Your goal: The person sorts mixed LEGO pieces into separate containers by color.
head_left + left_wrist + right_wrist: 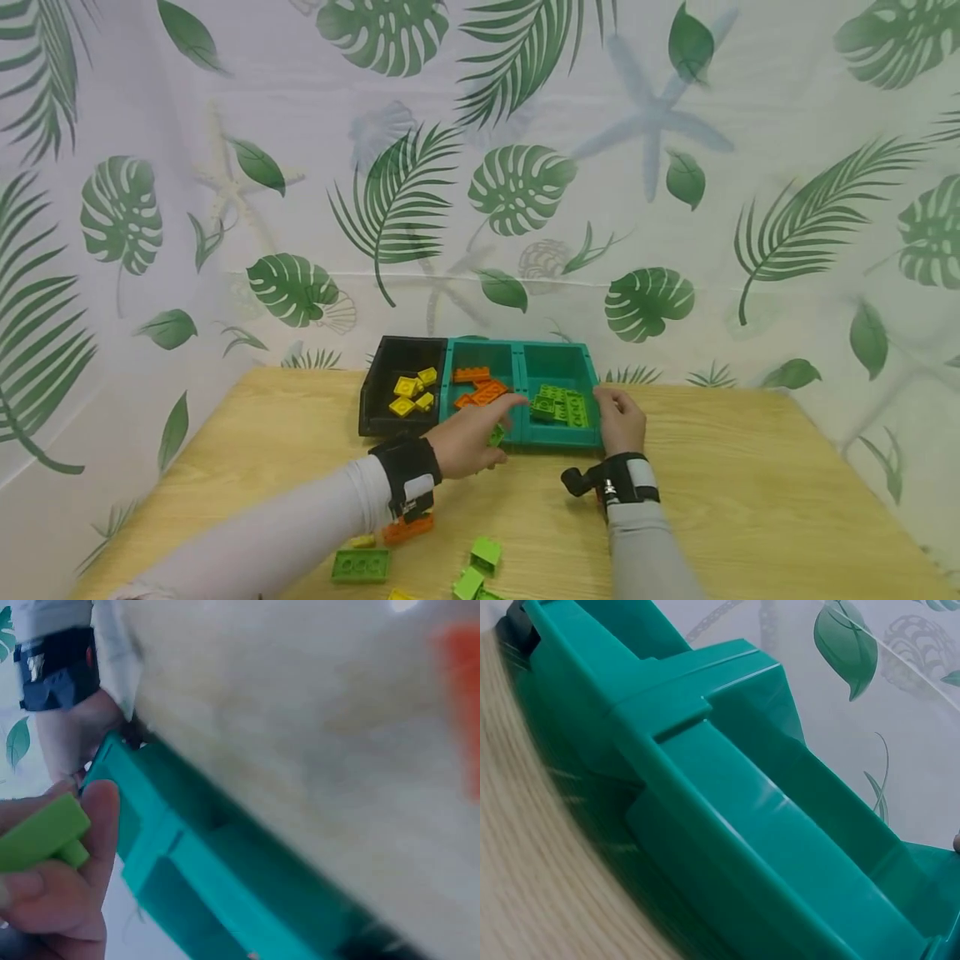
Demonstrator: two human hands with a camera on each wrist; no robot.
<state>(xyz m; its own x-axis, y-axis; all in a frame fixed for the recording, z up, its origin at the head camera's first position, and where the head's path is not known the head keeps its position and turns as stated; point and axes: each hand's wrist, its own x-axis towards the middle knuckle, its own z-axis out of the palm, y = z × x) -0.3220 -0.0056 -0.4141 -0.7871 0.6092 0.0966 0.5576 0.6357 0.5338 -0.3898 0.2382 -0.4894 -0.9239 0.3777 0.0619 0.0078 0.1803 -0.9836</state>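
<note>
My left hand (468, 437) pinches a light green building brick (46, 834) between thumb and fingers, in front of the middle teal bin (519, 392). At the right end of the row, my right hand (621, 419) grips the side rim of the right teal bin (558, 357); in the right wrist view only a fingertip shows at the edge. Several green bricks (566, 407) lie in that right bin. Orange bricks (483, 390) are in the middle bin, partly hidden by my left hand. The black bin (375, 392) on the left contains yellow bricks (405, 387).
Loose bricks lie on the wooden table (750, 500) nearer to me: a flat green brick (361, 566), an orange brick (408, 528), small green bricks (485, 553) and bits of yellow. My left forearm passes over part of them. A leaf-patterned cloth (525, 275) hangs behind the bins.
</note>
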